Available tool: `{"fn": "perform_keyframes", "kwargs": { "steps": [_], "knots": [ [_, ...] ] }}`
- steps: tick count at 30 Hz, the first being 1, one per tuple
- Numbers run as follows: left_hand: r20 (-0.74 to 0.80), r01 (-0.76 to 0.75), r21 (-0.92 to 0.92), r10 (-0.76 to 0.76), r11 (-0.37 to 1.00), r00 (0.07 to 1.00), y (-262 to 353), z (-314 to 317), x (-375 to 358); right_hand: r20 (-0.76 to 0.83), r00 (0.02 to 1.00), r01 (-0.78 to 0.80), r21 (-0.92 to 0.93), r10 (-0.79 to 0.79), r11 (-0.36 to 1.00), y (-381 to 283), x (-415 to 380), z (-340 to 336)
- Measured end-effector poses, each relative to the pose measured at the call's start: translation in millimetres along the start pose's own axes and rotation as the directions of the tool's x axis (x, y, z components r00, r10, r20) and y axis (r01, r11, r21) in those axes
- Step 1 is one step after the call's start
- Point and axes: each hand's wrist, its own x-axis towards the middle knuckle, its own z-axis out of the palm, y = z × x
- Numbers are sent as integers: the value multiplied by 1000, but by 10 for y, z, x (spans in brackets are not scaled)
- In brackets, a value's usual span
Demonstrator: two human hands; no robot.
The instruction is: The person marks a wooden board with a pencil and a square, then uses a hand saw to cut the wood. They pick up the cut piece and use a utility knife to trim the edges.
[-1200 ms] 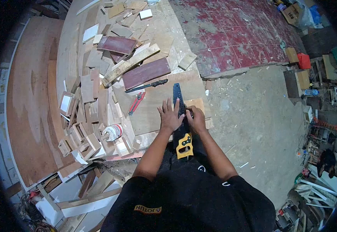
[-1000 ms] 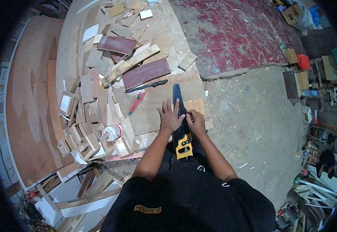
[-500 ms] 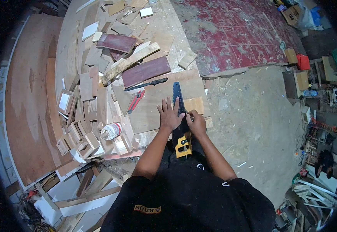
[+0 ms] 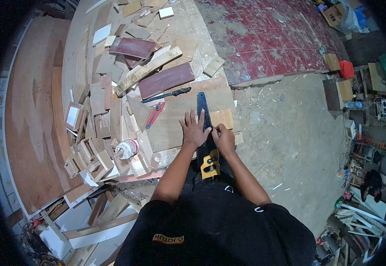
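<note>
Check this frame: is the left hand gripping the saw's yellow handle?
No, the left hand lies flat on the saw blade, away from the yellow handle.

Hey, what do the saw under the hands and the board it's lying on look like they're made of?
The saw blade looks like dark-coated metal: thin, flat and matte black. Its handle seems moulded plastic, yellow with black inserts, though that is a guess from the colour and smooth shape. The board looks like unfinished plywood or sheet wood: pale brown, dull, with faint grain. The left hand presses the blade flat; the right hand rests at its edge.
</note>
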Motion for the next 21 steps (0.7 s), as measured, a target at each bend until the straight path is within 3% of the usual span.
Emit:
{"fn": "perform_keyframes", "kwargs": {
  "steps": [6, 11, 16, 21],
  "knots": [
    [-3, -11, -7, 11, 1000, 1000, 9, -14, -5, 125, 992, -1, -109, 15, 994, 325, -419, 1],
    [-25, -22, -4, 22, 1000, 999, -10, 14, 10, 159, 982, -94, -69, 104, 993, 404, -618, -44],
    [-25, -22, -7, 22, 1000, 999, -16, 14, 9, -16, 999, 40, 72, -39, 997, 305, -410, -94],
    [54, 9, 9, -10, 1000, 999, 42, -114, -4, -71, 988, 143, 78, -138, 987, 144, 106, 2]
  ]
}}
